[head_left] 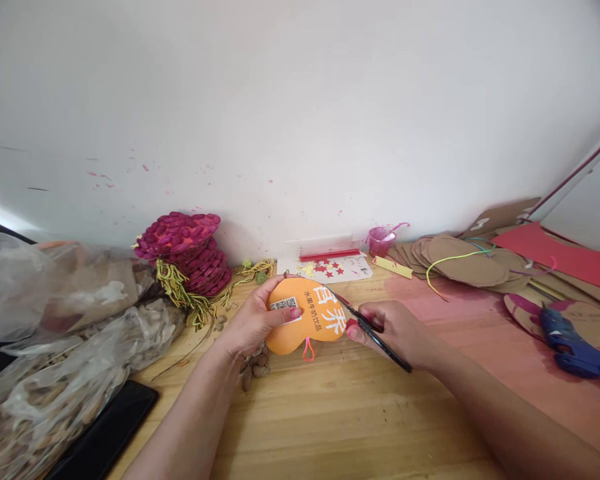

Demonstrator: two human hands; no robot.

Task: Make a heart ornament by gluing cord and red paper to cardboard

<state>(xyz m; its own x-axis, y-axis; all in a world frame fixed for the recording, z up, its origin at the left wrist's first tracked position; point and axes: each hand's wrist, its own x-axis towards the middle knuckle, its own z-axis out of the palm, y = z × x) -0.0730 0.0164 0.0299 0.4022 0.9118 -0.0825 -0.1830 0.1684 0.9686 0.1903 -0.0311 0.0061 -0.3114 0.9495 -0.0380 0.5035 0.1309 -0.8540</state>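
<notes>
My left hand [253,320] pinches an orange card [300,333] by its left side, thumb on top. The card has a curved, lobed outline, with white and black printed characters and a square code. In my right hand [395,327] is a pair of black scissors [380,340], its thin blades lying along the card's upper right edge. Whether the blades are apart I cannot tell. A small pink loop [308,350] shows just below the card. Several brown shell-like pieces [255,370] lie on the table under my left hand.
Plastic bags [80,340] and a black phone [105,427] lie left. A magenta stacked craft piece [185,253] with yellow-green yarn stands behind them. Near the wall are paper stars [325,268] and a pink cup [381,240]. Cardboard discs [455,257] and a blue glue gun [573,343] lie right.
</notes>
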